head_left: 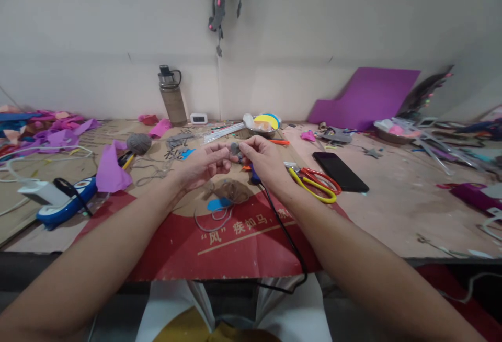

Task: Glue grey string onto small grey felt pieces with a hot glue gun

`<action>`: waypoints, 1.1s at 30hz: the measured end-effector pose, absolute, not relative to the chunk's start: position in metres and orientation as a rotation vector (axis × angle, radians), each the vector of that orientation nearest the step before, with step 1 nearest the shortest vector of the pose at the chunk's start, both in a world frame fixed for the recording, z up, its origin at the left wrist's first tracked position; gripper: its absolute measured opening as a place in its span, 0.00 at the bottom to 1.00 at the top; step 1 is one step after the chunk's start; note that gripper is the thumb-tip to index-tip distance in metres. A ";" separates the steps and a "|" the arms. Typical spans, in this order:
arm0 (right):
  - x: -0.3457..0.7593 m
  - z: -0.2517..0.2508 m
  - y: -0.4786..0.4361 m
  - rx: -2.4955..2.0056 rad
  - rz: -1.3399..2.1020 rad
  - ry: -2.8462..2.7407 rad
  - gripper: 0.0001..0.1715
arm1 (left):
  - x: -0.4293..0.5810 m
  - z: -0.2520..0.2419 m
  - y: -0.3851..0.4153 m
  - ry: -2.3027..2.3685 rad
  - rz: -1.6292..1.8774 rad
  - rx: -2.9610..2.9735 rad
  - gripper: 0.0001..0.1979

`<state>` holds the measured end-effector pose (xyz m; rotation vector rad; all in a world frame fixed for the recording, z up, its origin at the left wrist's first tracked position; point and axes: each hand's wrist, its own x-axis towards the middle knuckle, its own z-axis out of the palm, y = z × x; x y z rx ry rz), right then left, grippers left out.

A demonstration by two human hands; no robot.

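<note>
My right hand point(262, 155) pinches a small grey felt piece point(235, 148) between thumb and fingertips, above the brown and red cardboard. Close beside it on the left, my left hand point(207, 165) has its fingers curled and pressed together near the same piece; what they hold is too small to make out. Below both hands lie a blue scrap point(219, 204) and a loose loop of grey yarn point(214, 226). Partly behind my right wrist is a dark blue tool point(254, 175) with a black cord. Scissors with yellow handles point(318, 189) lie right of my right forearm.
Red-handled scissors point(328, 179) and a black phone point(340, 171) lie to the right. A ball of grey yarn point(138, 144), a purple felt piece point(113, 168) and a blue power strip point(66, 208) are at left. A bottle point(172, 99) and a filled bowl point(262, 132) stand by the wall.
</note>
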<state>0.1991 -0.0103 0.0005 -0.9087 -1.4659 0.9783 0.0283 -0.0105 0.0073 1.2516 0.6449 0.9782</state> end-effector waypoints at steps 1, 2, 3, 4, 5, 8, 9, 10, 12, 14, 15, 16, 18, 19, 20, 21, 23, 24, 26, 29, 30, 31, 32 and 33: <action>0.199 0.000 -0.010 -0.916 0.996 -1.453 0.10 | 0.030 0.007 -0.011 0.665 1.015 1.281 0.13; 0.198 -0.001 -0.011 -0.922 1.001 -1.464 0.10 | 0.031 0.007 -0.012 0.698 1.040 1.307 0.13; 0.198 -0.002 -0.011 -0.935 0.975 -1.496 0.11 | 0.032 0.007 -0.013 0.741 1.058 1.328 0.12; 0.198 -0.003 -0.012 -0.954 0.916 -1.548 0.12 | 0.033 0.006 -0.014 0.787 1.071 1.340 0.12; 0.198 -0.003 -0.014 -0.980 0.822 -1.611 0.12 | 0.033 0.006 -0.014 0.831 1.079 1.344 0.12; 0.201 -0.001 -0.018 -1.041 0.468 -1.778 0.14 | 0.032 0.006 -0.013 0.917 1.110 1.319 0.11; 0.202 0.001 -0.019 -1.050 0.383 -1.796 0.14 | 0.031 0.006 -0.013 0.934 1.125 1.305 0.11; 0.204 0.003 -0.020 -1.048 0.326 -1.786 0.14 | 0.030 0.007 -0.012 0.949 1.138 1.290 0.11; 0.208 0.008 -0.020 -1.020 0.288 -1.696 0.13 | 0.029 0.007 -0.010 0.972 1.161 1.268 0.10; 0.212 0.010 -0.017 -0.971 0.326 -1.574 0.12 | 0.028 0.008 -0.010 0.992 1.168 1.256 0.09; 0.213 0.010 -0.016 -0.947 0.366 -1.533 0.12 | 0.029 0.008 -0.010 1.000 1.167 1.251 0.09; 0.214 0.009 -0.014 -0.927 0.417 -1.516 0.11 | 0.029 0.009 -0.010 1.004 1.164 1.249 0.09; 0.212 0.007 -0.011 -0.907 0.520 -1.562 0.09 | 0.030 0.010 -0.010 0.996 1.162 1.248 0.08; 0.210 0.005 -0.011 -0.911 0.556 -1.616 0.08 | 0.030 0.010 -0.011 0.989 1.163 1.250 0.08; 0.208 0.003 -0.011 -0.924 0.574 -1.675 0.08 | 0.031 0.010 -0.011 0.984 1.162 1.253 0.08; 0.206 0.002 -0.013 -0.942 0.577 -1.731 0.08 | 0.031 0.011 -0.012 0.982 1.157 1.260 0.08; 0.201 0.002 -0.016 -0.970 0.547 -1.834 0.10 | 0.031 0.012 -0.014 0.983 1.132 1.288 0.08; 0.200 0.002 -0.017 -0.976 0.525 -1.877 0.11 | 0.031 0.012 -0.015 0.977 1.112 1.308 0.08; 0.198 0.003 -0.020 -0.973 0.479 -1.940 0.13 | 0.031 0.012 -0.016 0.937 1.081 1.328 0.08; 0.196 0.003 -0.021 -0.975 0.413 -1.949 0.15 | 0.031 0.010 -0.016 0.827 1.072 1.273 0.07; 0.195 0.003 -0.021 -0.973 0.397 -1.941 0.15 | 0.032 0.010 -0.015 0.800 1.075 1.249 0.07; 0.195 0.002 -0.022 -0.969 0.384 -1.935 0.15 | 0.033 0.009 -0.015 0.785 1.077 1.232 0.08; 0.194 0.002 -0.022 -0.964 0.377 -1.932 0.16 | 0.033 0.009 -0.015 0.782 1.081 1.220 0.09; 0.193 0.001 -0.022 -0.956 0.381 -1.929 0.16 | 0.034 0.009 -0.014 0.787 1.087 1.214 0.09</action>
